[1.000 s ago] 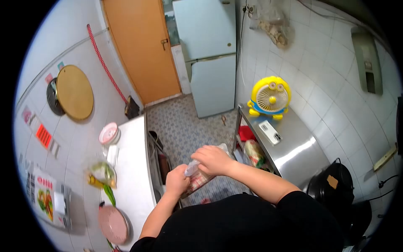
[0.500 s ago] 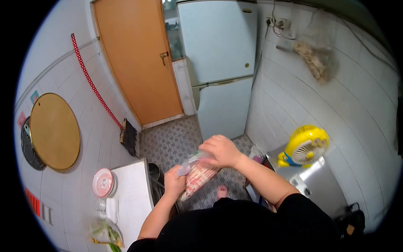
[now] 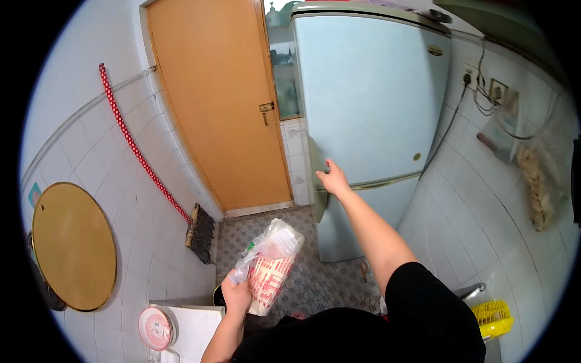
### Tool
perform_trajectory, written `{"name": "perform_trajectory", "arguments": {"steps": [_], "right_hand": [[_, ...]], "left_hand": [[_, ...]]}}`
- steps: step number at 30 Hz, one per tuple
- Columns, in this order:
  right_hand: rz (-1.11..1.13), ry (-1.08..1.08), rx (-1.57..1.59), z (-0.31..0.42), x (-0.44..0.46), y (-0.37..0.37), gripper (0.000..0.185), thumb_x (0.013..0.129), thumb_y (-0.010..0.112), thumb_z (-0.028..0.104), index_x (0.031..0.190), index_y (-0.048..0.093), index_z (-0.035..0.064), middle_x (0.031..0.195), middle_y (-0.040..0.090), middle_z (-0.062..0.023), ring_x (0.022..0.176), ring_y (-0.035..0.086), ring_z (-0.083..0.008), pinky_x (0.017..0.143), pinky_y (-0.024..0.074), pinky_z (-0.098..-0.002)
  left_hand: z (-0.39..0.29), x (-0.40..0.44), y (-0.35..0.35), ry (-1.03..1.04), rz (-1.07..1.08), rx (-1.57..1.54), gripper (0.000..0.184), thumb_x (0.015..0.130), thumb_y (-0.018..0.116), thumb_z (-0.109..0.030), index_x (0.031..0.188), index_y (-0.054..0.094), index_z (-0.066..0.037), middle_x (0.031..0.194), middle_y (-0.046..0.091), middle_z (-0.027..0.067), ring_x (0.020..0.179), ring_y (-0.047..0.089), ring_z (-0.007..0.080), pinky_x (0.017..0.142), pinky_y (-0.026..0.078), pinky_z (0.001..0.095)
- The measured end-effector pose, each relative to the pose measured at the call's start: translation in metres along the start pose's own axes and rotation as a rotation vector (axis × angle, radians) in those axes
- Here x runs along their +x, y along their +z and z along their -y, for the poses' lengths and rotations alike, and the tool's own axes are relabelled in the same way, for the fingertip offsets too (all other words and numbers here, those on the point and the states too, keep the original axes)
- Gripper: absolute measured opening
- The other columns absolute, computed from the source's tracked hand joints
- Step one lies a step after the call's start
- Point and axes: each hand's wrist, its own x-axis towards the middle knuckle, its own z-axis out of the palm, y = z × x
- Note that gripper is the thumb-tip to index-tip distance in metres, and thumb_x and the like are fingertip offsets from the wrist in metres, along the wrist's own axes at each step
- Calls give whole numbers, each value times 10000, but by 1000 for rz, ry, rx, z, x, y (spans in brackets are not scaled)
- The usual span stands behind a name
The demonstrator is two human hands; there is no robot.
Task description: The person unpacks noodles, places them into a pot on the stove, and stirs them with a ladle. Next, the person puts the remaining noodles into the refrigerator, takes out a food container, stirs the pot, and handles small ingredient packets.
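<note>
Gathered plastic at the neck of a clear bag (image 3: 273, 266) is gripped in my left hand (image 3: 236, 293). Red-and-white printed packaging shows through the bag, which hangs over the tiled floor. My right arm stretches forward, and my right hand (image 3: 334, 179), with thumb and finger apart and nothing in it, is at the left edge of the pale blue fridge (image 3: 369, 97), near the seam between its upper and lower doors. Both fridge doors are closed. Whether my fingertips touch the fridge I cannot tell.
An orange door (image 3: 212, 109) stands left of the fridge. A broom (image 3: 201, 235) with a red dotted handle leans on the left wall. Pink bowls (image 3: 155, 328) sit on the white counter (image 3: 196, 330). A yellow fan (image 3: 492, 319) is at lower right.
My right hand has let go of the bag and moved forward to the fridge. My left hand still holds the bag, now lower. The view has moved closer to the fridge.
</note>
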Motion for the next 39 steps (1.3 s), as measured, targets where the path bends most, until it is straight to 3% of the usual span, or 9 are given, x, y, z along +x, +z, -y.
{"name": "perform_trajectory", "arguments": {"steps": [4, 7, 8, 15, 18, 20, 24, 28, 39], "right_hand": [[11, 220, 348, -8, 50, 38, 786, 770, 691, 274, 1405, 340, -27, 1384, 438, -237, 1292, 420, -347, 1078, 339, -378], [-41, 158, 181, -22, 63, 51, 619, 779, 660, 168, 1321, 419, -8, 1285, 539, -173, 1157, 529, -299, 966, 421, -370], [38, 129, 209, -47, 77, 57, 704, 750, 658, 224, 1359, 395, -11, 1359, 462, -225, 1271, 440, -345, 1056, 359, -381], [-72, 101, -40, -28, 24, 44, 713, 787, 642, 262, 1359, 333, -29, 1366, 419, -257, 1280, 418, -390, 1060, 359, -403], [-148, 70, 61, -32, -30, 25, 632, 869, 622, 300, 1329, 353, -41, 1307, 471, -236, 1247, 461, -344, 1036, 373, -382], [-153, 21, 306, 2, -78, -2, 511, 924, 575, 259, 1304, 386, -26, 1251, 513, -197, 1188, 507, -283, 999, 399, -355], [-334, 60, 79, -21, -150, -49, 378, 978, 484, 256, 1275, 445, 25, 1206, 540, -179, 1130, 539, -252, 953, 422, -338], [-515, 234, 90, -39, -209, -95, 485, 1011, 382, 350, 1317, 413, -24, 1278, 507, -191, 1202, 484, -264, 1004, 369, -344], [-1114, 232, 364, -117, -279, -176, 673, 1030, 248, 474, 1382, 373, -86, 1446, 402, -159, 1345, 349, -241, 1123, 225, -321]], "left_hand": [[9, 67, 11, -69, 45, -155, 71, 860, 614, -29, 900, 652, 15, 791, 634, 5, 724, 548, 71, 652, 447, 248], [15, 119, 24, -69, 126, -214, 68, 862, 616, -17, 916, 645, 11, 826, 641, 14, 745, 562, 82, 663, 453, 248], [8, 133, 27, -92, 145, -206, 69, 861, 616, -15, 919, 643, 12, 828, 642, 16, 747, 564, 84, 663, 453, 249], [34, 217, 61, -118, 361, -360, 80, 859, 608, -3, 938, 619, 1, 848, 635, 26, 749, 571, 98, 658, 460, 257], [29, 233, 84, -116, 452, -434, 57, 867, 604, -12, 922, 614, -2, 853, 631, 28, 752, 576, 102, 661, 464, 259], [29, 243, 96, -132, 517, -432, 132, 877, 584, -9, 1003, 615, 16, 932, 651, 61, 812, 611, 139, 714, 486, 286], [2, 250, 141, -154, 586, -596, 109, 889, 601, -32, 984, 616, 20, 898, 647, 62, 805, 608, 131, 698, 486, 279], [-41, 250, 191, -293, 623, -765, 200, 906, 589, -50, 1082, 579, 44, 978, 653, 112, 841, 641, 185, 745, 525, 320], [-82, 240, 307, -380, 769, -875, 263, 932, 536, -80, 1169, 513, 34, 1032, 630, 120, 884, 634, 205, 779, 523, 339]]}}
